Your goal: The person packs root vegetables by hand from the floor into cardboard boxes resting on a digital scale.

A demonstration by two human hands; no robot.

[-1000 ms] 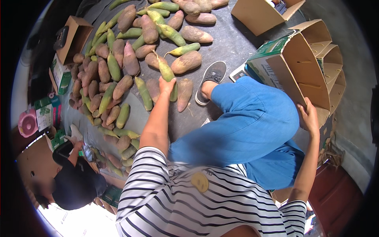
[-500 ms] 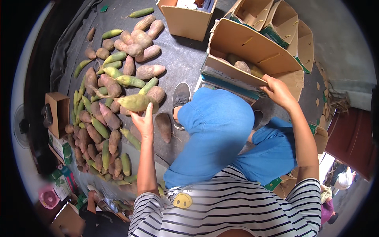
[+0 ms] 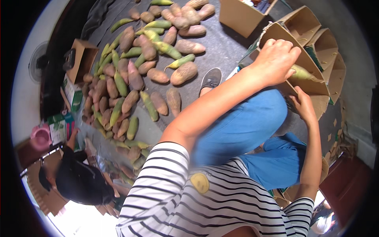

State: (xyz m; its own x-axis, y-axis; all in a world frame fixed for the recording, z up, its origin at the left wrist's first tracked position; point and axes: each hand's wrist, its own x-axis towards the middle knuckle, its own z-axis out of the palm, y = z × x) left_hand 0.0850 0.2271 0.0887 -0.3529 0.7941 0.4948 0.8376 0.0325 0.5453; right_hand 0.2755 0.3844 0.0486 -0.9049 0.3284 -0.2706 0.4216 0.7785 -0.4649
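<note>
My left hand (image 3: 277, 62) is reaching across my body into the open cardboard box (image 3: 319, 93) at my right. Its fingers are curled round a green radish (image 3: 304, 74), whose pale tapering end sticks out to the right of the hand; the rest is hidden. My right hand (image 3: 303, 103) grips the near rim of the same box. On the dark floor to the left lies a broad heap of green radishes (image 3: 121, 83) mixed with thick pinkish-brown roots (image 3: 184, 73). What else the box holds is mostly hidden behind my left hand.
More open cardboard boxes (image 3: 302, 24) stand beyond the one I hold. Another box (image 3: 241, 17) with small items stands at the far side. At the lower left a person in black (image 3: 81, 177) bends near the heap. A brown box (image 3: 82, 61) stands at the left.
My left hand has carried the green radish from over the heap rightward to the box. My right hand stays on the box rim. The whole view has swung to the right.
</note>
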